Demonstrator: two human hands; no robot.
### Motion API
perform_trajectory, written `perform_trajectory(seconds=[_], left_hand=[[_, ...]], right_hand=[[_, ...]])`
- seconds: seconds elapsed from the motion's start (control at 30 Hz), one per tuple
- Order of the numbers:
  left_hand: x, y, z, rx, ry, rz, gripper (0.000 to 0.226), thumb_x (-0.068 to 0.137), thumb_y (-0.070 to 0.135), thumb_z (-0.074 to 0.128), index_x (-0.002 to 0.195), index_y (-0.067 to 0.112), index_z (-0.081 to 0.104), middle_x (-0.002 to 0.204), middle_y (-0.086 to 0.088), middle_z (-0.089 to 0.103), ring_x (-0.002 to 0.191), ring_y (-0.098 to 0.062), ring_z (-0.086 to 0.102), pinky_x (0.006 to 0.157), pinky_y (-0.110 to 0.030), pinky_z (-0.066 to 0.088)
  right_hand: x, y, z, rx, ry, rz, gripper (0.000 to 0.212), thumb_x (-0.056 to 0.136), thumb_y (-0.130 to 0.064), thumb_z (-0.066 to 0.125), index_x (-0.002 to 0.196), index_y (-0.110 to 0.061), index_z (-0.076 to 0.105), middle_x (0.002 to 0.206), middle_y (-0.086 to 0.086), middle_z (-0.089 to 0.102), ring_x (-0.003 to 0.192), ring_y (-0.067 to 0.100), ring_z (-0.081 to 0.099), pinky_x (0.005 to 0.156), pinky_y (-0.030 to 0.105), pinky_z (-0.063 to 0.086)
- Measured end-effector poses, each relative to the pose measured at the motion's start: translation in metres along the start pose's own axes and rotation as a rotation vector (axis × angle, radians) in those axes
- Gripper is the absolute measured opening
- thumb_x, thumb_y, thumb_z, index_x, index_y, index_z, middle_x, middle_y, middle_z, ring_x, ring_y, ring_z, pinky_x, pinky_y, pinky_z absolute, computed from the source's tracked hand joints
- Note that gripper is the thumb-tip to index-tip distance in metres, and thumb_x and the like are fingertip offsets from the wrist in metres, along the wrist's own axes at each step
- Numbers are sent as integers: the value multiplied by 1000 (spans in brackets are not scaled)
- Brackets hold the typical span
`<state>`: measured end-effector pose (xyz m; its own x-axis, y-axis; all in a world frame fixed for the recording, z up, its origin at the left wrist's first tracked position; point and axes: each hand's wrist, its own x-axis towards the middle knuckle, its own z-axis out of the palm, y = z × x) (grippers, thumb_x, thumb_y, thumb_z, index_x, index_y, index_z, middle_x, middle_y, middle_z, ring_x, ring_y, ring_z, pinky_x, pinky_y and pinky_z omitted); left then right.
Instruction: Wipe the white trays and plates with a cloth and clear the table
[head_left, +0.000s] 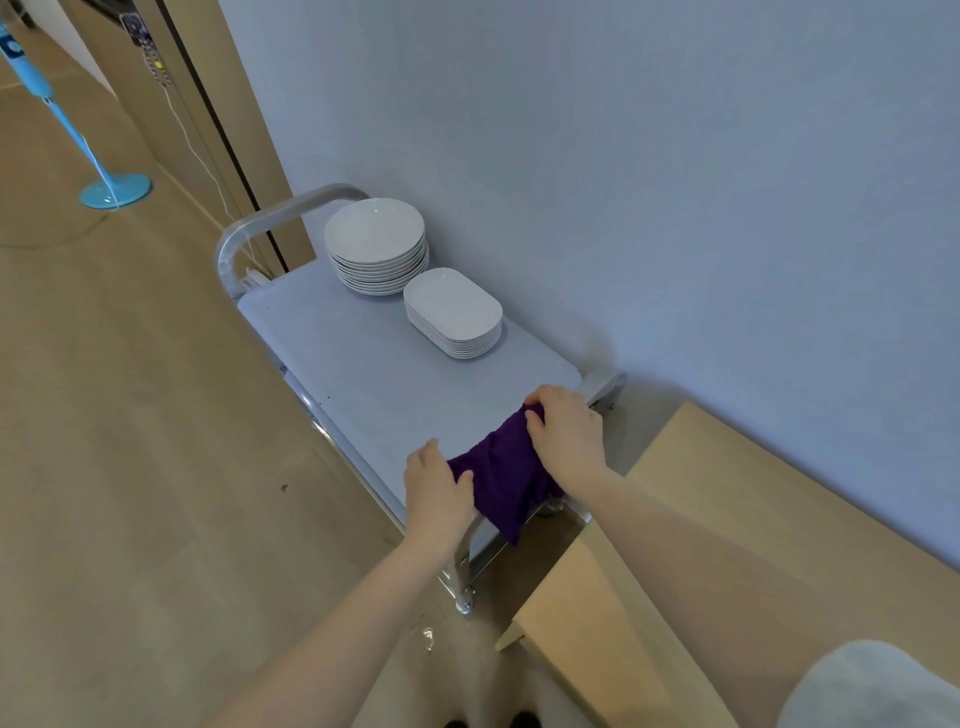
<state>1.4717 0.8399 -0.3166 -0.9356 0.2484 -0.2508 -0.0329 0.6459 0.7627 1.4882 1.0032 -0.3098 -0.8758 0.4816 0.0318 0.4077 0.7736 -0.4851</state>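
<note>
Hands (498, 457) curled on purple cloth (506, 478) — cart (363, 364) edge, arms outstretched

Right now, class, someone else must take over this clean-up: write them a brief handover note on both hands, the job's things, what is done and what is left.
Left hand and right hand both grip the purple cloth, draped over the cart's near edge.
Stacked round plates and stacked rectangular trays sit on the cart's far end, by the wall.
Done: dishes are stacked on the cart; whether they were wiped cannot be told.
Left: confirm wiping and put the cloth away.
</note>
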Motion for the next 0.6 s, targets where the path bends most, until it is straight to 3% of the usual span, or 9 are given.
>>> perform_trajectory(seconds=[0.07,0.17,0.37,0.53,0.6], left_hand=[[-2,-2,7,149,-7,210,50,98,19,48,145,13,32,147,-5,35,131,-20,39,111,-34,35],[0,-5,22,374,-89,424,53,98,28,47,146,13,31,150,-5,34,134,-18,36,111,-30,32],[6,-18,35,631,-160,490,70,99,34,43,151,9,4,158,-10,13,140,-21,29,112,-29,30],[11,-23,32,696,-174,462,64,102,40,29,151,11,1,158,-9,13,142,-21,25,115,-33,28],[12,-24,29,699,-182,438,63,101,42,27,151,12,3,155,-10,23,136,-22,37,106,-33,38]], right_hand=[[-10,2,10,-145,33,-130,29,98,-19,46,125,-13,55,140,6,47,129,22,42,111,38,30],[-32,12,26,-285,22,-307,35,93,-14,55,128,-6,56,140,13,49,133,26,41,112,38,30],[-43,30,37,-314,-106,-335,50,100,-34,38,147,-15,33,153,4,32,143,19,24,116,32,5],[-32,26,37,-344,-141,-352,53,101,-42,29,147,-17,30,155,2,28,145,18,18,118,33,4],[-31,22,37,-348,-142,-337,52,101,-42,28,146,-17,33,154,2,30,144,18,20,119,35,7]])
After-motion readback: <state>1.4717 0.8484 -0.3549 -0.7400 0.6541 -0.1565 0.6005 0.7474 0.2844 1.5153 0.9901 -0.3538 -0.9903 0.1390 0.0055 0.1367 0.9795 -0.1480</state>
